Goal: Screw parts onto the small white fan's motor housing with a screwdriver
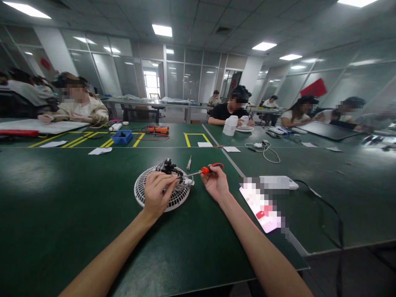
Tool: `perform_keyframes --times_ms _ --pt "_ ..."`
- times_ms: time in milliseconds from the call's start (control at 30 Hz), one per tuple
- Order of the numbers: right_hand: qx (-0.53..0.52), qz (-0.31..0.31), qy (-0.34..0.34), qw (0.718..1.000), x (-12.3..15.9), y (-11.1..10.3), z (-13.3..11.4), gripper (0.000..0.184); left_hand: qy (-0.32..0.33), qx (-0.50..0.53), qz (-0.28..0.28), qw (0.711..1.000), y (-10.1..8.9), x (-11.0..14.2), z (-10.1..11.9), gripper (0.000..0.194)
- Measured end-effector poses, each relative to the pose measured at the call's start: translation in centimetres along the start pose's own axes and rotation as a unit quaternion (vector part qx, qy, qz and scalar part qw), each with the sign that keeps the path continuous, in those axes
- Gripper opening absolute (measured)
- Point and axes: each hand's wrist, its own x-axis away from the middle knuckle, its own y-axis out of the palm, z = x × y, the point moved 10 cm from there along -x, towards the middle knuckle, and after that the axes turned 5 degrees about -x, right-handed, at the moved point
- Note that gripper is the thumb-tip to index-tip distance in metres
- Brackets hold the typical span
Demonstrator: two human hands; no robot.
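Observation:
A white round fan grille (140, 194) lies on the green table, with a dark motor assembly (168, 166) and white wires on top of it. My left hand (157, 189) is over the grille, its fingers pinched at the motor part near the screwdriver's tip; what exactly they pinch is hidden. My right hand (216, 181) is closed around the red and black handle of a screwdriver (204, 170), whose shaft points left toward the left fingertips. Just behind the grille lies a small tester-like screwdriver (189, 163) with a pale handle.
A lit phone (260, 208) and a white power strip (275, 182) with a black cable lie at the right. Further back are a blue bin (121, 137), an orange multimeter (158, 129), paper slips and a coiled white cable (272, 154). Several people sit at the tables around.

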Motion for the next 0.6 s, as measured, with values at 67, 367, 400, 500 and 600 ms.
perform_keyframes --times_ms 67,367,400,500,600 --pt "-0.003 -0.007 0.0 1.0 0.0 0.1 0.0 0.019 0.0 0.002 0.005 1.0 -0.1 -0.1 0.1 0.009" --pt "-0.001 -0.023 0.002 1.0 -0.1 0.3 -0.2 0.023 -0.014 0.012 0.016 1.0 -0.4 -0.2 0.2 0.012" --pt "-0.001 -0.026 0.004 1.0 -0.1 0.3 -0.2 0.023 -0.022 0.013 0.012 1.0 -0.3 -0.2 0.1 0.011" --pt "-0.002 -0.035 0.008 0.999 0.0 0.5 0.0 0.025 -0.054 0.029 0.007 0.998 -0.1 -0.2 -0.3 0.008" --pt "-0.005 -0.05 0.012 0.999 0.3 0.9 0.0 0.025 -0.094 0.044 0.016 0.994 -0.2 -0.2 -0.9 0.008"
